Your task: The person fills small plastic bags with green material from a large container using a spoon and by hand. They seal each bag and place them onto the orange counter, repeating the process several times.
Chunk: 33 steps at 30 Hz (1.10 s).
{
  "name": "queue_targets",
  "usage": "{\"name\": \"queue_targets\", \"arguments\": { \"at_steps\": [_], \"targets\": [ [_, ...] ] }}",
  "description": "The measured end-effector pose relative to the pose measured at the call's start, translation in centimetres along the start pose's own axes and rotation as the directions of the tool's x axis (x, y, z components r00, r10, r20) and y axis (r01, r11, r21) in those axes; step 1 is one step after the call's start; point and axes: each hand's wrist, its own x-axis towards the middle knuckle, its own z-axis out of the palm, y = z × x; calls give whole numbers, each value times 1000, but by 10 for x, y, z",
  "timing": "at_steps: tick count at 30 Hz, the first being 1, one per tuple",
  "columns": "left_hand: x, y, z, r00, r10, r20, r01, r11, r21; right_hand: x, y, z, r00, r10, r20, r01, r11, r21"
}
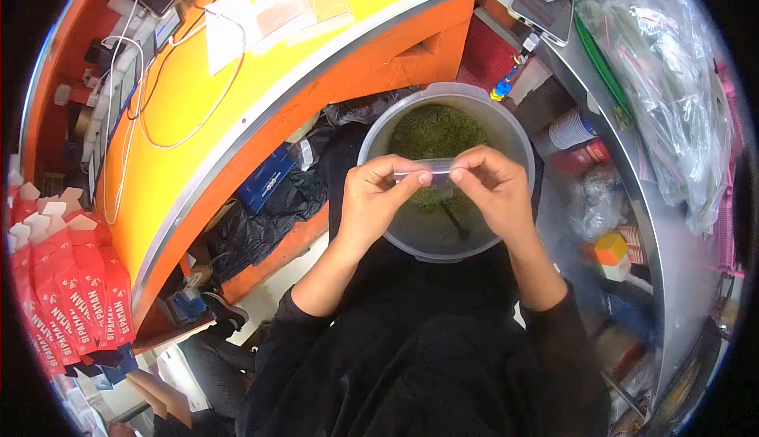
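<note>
Pinched between both hands is a small clear plastic bag [437,167], its top edge stretched level over the bucket. My left hand [368,200] grips the left end with thumb and index finger, while my right hand [500,198] grips the right end the same way. Below them stands a translucent plastic bucket [415,245] holding loose green, crumbled plant-like material [437,127]. A dark, thin handle [454,220] leans inside the bucket near its front wall; its far end is hidden. Whether anything is inside the bag cannot be made out.
To the left curves a yellow-topped counter [198,113] with cables and clear bags [304,10]. Red cartons [75,287] are stacked at its end. A grey table [613,133] on the right carries piled clear bags [664,81]. Another person's arm [162,393] shows at lower left.
</note>
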Motion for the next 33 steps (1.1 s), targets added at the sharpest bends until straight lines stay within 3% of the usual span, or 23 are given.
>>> {"name": "queue_targets", "arguments": {
  "at_steps": [2, 5, 10, 12, 18, 19, 21, 22, 23, 24, 25, 28, 31, 33],
  "targets": [
    [-1, -3, -3, 1000, 9, 11, -9, 997, 78, 0, -3, 4, 999, 35, 13, -35, 999, 36],
    [-3, 2, 1, 1000, 8, -24, -10, 997, -73, -1, -4, 3, 999, 54, 0, -54, 996, 66],
    [-3, 4, -5, 967, 253, 31, -253, 938, 239, 1, -9, 7, 998, -20, 56, 27, 992, -121],
    [-4, 9, -5, 943, 329, 51, -328, 893, 308, 1, -5, 8, 998, -2, 58, 6, 997, -80],
    [-5, 15, -8, 911, 402, 92, -406, 835, 371, 7, -10, 15, 988, 0, 154, 22, 989, -143],
    [-1, 21, -12, 894, 432, 116, -441, 809, 387, 12, -15, 15, 988, 12, 156, 15, 985, -171],
    [17, 48, -29, 762, 623, 175, -576, 529, 623, 34, -37, 8, 987, -71, 146, 109, 957, -269],
    [28, 69, -40, 700, 697, 158, -565, 404, 719, 51, -56, 1, 949, -293, 117, 315, 855, -413],
    [39, 85, -51, 682, 724, 102, -484, 343, 805, 66, -81, -6, 906, -423, 8, 358, 754, -550],
    [55, 100, -63, 656, 750, 84, -421, 272, 865, 81, -96, -14, 813, -567, -128, 427, 732, -531],
    [76, 107, -81, 600, 781, 175, -404, 107, 908, 91, -119, -18, 681, -703, -206, 424, 608, -672],
    [106, 115, -107, 882, 468, 53, -60, 0, 998, 98, -157, -4, 335, -942, 23, 519, 165, -839],
    [107, 120, -107, 848, 528, 44, -74, 37, 997, 83, -135, 5, 526, -832, 178, 585, 202, -786],
    [105, 122, -108, 850, 526, -33, -46, 137, 989, 76, -107, 11, 699, -704, 124, 580, 457, -674]
  ]
}}
